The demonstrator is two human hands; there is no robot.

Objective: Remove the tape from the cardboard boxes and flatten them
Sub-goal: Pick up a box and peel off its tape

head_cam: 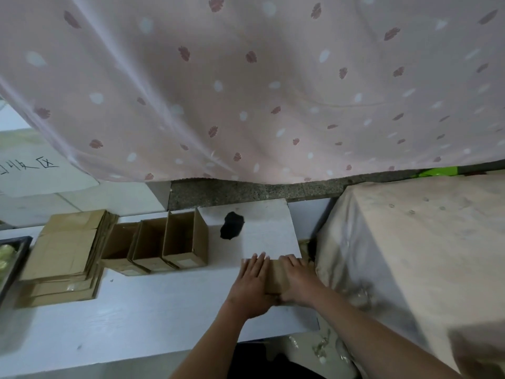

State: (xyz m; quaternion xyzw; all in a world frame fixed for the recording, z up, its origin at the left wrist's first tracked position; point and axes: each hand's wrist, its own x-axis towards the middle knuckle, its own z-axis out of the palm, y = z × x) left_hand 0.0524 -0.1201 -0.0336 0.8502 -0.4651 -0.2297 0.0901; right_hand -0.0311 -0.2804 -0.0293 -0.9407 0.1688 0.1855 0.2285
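A brown cardboard box lies flat on the white table, near its right end. My left hand presses down on its left part with straight fingers. My right hand presses flat on its right part. Much of the box is hidden under both hands. Three open boxes stand side by side at the table's middle back. A stack of flattened boxes lies at the left.
A black lump sits on the table behind my hands. A cloth-covered block rises at the right. Crumpled clear tape scraps lie on the floor below. A patterned pink curtain hangs behind. A dark tray is at the left edge.
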